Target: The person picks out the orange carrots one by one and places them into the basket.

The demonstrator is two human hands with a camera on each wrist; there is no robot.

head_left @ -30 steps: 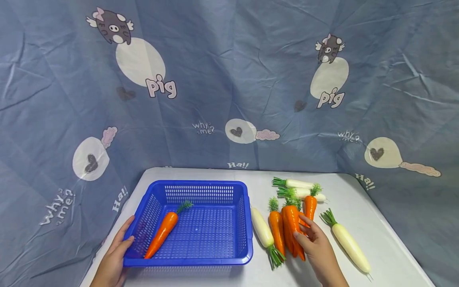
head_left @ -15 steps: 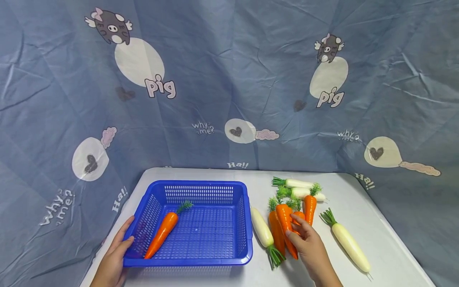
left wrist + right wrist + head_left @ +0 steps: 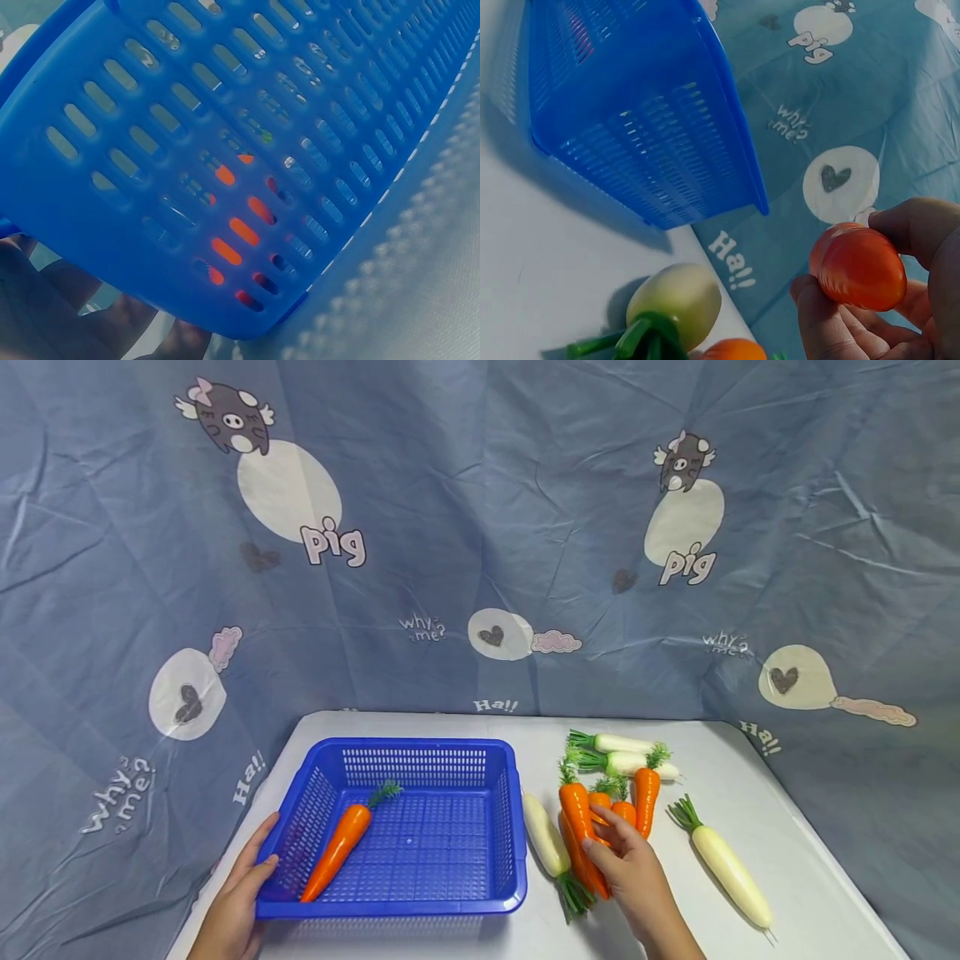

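My left hand [image 3: 238, 893] grips the left rim of a blue plastic basket [image 3: 390, 907]; in the left wrist view its fingers lie at the basket's edge. Inside the basket lies one orange carrot [image 3: 341, 847] with a green top, glimpsed through the slots in the left wrist view. Between thumb and fingers, my right hand [image 3: 636, 877] pinches another carrot [image 3: 575, 810], just right of the basket. The right wrist view shows this carrot [image 3: 862, 266] end-on, raised off the table. Several other carrots [image 3: 624, 812] lie behind and beside the right hand, partly hidden.
A white radish [image 3: 546, 835] lies between the basket and the carrots. Two more radishes [image 3: 626, 743] lie at the back, and another radish [image 3: 731, 877] at the right. Everything is on a white table [image 3: 787, 835], with a blue printed cloth [image 3: 480, 543] behind.
My right hand has drawn one carrot up from the pile and moved it left, towards the basket. The left hand has kept its hold on the basket.
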